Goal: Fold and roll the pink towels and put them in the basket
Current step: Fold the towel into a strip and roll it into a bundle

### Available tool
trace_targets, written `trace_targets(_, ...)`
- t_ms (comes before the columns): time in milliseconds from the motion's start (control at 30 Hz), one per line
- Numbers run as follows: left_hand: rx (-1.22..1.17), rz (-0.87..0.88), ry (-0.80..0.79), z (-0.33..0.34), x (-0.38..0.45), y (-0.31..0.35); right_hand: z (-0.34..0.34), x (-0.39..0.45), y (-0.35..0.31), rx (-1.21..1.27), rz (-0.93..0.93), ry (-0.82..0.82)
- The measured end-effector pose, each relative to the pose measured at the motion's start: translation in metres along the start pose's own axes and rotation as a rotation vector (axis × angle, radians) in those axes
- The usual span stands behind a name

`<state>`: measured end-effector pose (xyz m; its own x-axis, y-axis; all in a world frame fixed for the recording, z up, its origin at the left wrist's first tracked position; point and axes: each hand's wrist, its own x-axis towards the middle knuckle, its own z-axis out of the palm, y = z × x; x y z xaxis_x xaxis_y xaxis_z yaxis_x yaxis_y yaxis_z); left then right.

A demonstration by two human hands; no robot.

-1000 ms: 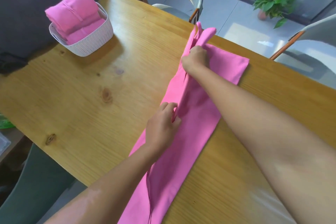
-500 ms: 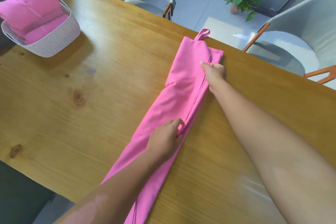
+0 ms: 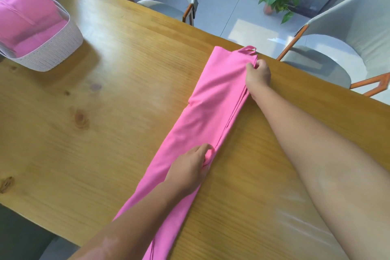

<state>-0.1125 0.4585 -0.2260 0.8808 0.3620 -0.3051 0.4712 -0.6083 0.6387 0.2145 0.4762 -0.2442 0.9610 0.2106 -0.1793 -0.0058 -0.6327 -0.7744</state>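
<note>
- Right hand (image 3: 257, 76) pinches the far corner of the folded pink towel (image 3: 213, 107).
- Left hand (image 3: 190, 169) grips its edge nearer.
- Basket (image 3: 50, 57) sits far left of both hands.

Pink towel (image 3: 202, 116) folded into a long narrow strip on the wooden table (image 3: 105, 133), running 7 to 1 o'clock. Right hand (image 3: 257, 75) pinches its layered edge near the far end, by the hanging loop (image 3: 249, 50). Left hand (image 3: 190, 168) grips the same edge mid-strip. White basket (image 3: 50, 55) at 10 o'clock holds rolled pink towels (image 3: 27, 17).
</note>
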Motion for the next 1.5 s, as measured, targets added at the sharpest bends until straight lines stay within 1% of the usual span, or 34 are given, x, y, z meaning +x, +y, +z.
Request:
trace_targets(33,0.008,-0.011,-0.042,0.003,0.001,0.000,-0.002,0.004,0.007,0.009,0.043,-0.032)
trace_targets(100,0.019,-0.019,-0.083,0.006,0.000,-0.001,-0.004,0.012,0.012,0.021,0.039,-0.078)
trace_targets(200,0.050,0.011,-0.036,0.007,-0.007,-0.005,-0.004,0.022,-0.001,-0.005,-0.078,-0.077)
trace_targets(300,0.015,0.012,0.036,0.006,-0.015,-0.011,0.000,0.024,-0.018,0.076,-0.177,-0.088)
trace_targets(367,0.021,0.009,0.027,0.004,-0.019,-0.013,0.005,0.028,-0.017,0.096,-0.175,-0.126)
trace_targets(400,0.028,0.011,0.020,0.004,-0.021,-0.015,0.007,0.029,-0.013,0.080,-0.140,-0.172)
trace_targets(467,0.011,0.025,0.034,0.003,-0.025,-0.016,0.009,0.030,-0.005,-0.051,-0.041,-0.244)
trace_targets(533,-0.024,0.049,0.065,0.002,-0.030,-0.016,0.007,0.026,-0.001,-0.197,-0.023,-0.165)
trace_targets(567,-0.029,0.058,0.085,0.002,-0.033,-0.017,0.006,0.021,-0.001,-0.228,-0.044,-0.118)
trace_targets(633,-0.017,0.049,0.131,0.000,-0.041,-0.022,0.005,0.005,-0.001,-0.276,-0.116,-0.077)
trace_targets(767,0.009,-0.020,0.187,-0.005,-0.057,-0.030,0.005,-0.048,0.019,-0.360,-0.300,-0.121)
trace_targets(867,0.066,-0.059,0.192,-0.010,-0.072,-0.037,0.006,-0.096,0.040,-0.417,-0.358,-0.148)
trace_targets(1067,0.133,-0.181,0.150,-0.009,-0.109,-0.051,0.001,-0.195,0.073,-0.440,-0.316,-0.183)
trace_targets(1133,0.125,-0.177,0.159,-0.008,-0.124,-0.051,0.000,-0.230,0.075,-0.408,-0.315,-0.198)
trace_targets(1200,0.085,-0.154,0.157,-0.010,-0.137,-0.051,-0.001,-0.269,0.075,-0.355,-0.323,-0.161)
trace_targets(1267,0.047,-0.121,0.153,-0.014,-0.147,-0.053,0.001,-0.308,0.074,-0.242,-0.301,-0.082)
trace_targets(1333,0.020,-0.090,0.160,-0.020,-0.159,-0.059,0.006,-0.348,0.073,-0.100,-0.211,-0.034)
trace_targets(1400,0.013,-0.069,0.137,-0.025,-0.173,-0.067,0.012,-0.387,0.075,0.003,-0.063,-0.032)
trace_targets(1500,0.036,-0.030,0.073,-0.033,-0.193,-0.083,0.024,-0.438,0.081,0.052,0.124,-0.078)
